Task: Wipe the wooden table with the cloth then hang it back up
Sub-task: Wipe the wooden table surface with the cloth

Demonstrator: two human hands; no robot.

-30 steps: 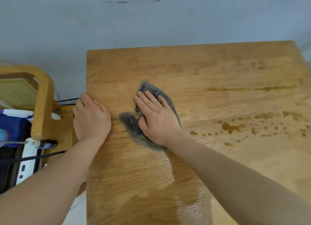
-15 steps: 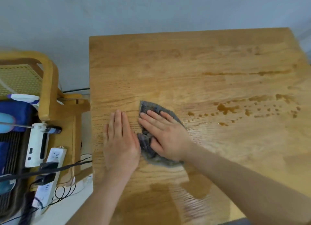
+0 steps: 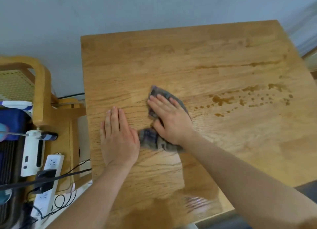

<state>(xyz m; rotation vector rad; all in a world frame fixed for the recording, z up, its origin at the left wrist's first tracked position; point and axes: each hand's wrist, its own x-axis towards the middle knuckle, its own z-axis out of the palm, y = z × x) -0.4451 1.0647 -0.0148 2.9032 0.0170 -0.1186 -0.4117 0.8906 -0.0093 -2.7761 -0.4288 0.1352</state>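
Observation:
A grey cloth (image 3: 152,140) lies crumpled on the wooden table (image 3: 197,54), left of the middle. My right hand (image 3: 170,118) presses flat on the cloth, fingers spread toward the far left. My left hand (image 3: 118,138) rests palm down on the bare wood just left of the cloth, fingers together and holding nothing. Brown liquid spots and streaks (image 3: 223,99) mark the wood to the right of the cloth. A damp sheen (image 3: 197,201) shows near the front edge.
A wooden chair (image 3: 41,91) with a woven seat stands to the left of the table. Beside it are a white power strip (image 3: 49,175) with black cables and a white device (image 3: 31,153). A pale wall runs behind the table.
My right hand has slid the cloth a little away from me, toward the table's middle. My left hand stays flat beside it, having earlier come in from the left edge.

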